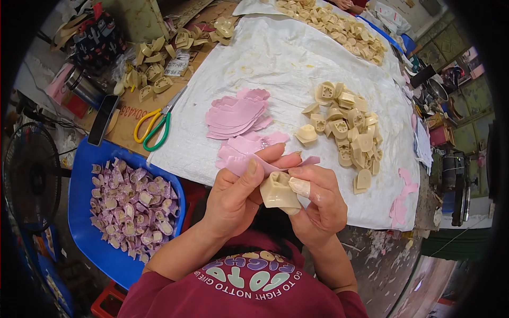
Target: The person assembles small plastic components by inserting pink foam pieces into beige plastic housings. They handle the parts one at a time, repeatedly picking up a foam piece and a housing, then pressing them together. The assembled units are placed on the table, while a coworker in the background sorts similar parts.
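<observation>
In front of my chest, my right hand [317, 204] grips a beige plastic shoe heel [280, 194], its hollow end facing up. White tape wraps a finger of that hand. My left hand [233, 193] is closed with its thumb pressed on a pink sheet piece [237, 165], whose strip runs behind the heel toward my right fingers. The left fingers also come close against the heel; whether they touch it is hard to see. Just beyond lies a stack of pink cut pieces [233, 117]. A pile of beige heels [347, 124] sits to its right.
A white cloth [297, 63] covers the table. Yellow-and-green scissors [159, 121] lie at its left edge. A blue tub [85, 222] at lower left holds many purple-covered heels. More heels [339, 26] lie at the far end, near another person's hands [344, 4]. A fan [33, 177] stands far left.
</observation>
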`<state>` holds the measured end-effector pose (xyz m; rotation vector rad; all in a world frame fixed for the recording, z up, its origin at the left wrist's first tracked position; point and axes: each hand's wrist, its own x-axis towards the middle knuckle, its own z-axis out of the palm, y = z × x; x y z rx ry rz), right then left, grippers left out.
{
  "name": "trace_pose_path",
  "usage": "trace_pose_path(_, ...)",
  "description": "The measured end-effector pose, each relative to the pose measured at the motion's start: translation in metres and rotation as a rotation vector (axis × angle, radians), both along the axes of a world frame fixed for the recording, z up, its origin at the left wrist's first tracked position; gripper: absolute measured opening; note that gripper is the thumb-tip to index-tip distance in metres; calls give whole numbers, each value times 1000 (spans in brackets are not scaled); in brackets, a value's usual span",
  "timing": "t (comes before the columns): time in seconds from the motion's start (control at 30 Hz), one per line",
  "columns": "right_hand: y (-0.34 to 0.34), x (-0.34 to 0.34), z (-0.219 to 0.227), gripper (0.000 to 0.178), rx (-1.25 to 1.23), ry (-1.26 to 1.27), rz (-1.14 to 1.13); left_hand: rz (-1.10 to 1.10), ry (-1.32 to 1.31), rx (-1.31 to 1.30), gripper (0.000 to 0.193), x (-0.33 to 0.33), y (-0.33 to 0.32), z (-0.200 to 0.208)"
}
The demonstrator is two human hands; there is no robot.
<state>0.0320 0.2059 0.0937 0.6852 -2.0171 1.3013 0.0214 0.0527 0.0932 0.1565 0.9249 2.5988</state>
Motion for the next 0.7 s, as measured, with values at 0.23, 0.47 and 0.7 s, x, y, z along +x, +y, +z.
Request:
trace_pose_path(0.23, 1, -2, -3, 33, 17, 7, -8, 9, -1, 60, 46, 0, 0, 4)
trace_pose_path(0.47, 18, -9, 8, 34, 281, 86, -135, 111, 220, -376, 33, -5, -5, -1)
trace_pose_path(0.7, 27, -9, 16, 31, 436, 34, -166, 88, 98, -477, 26, -11, -5, 5)
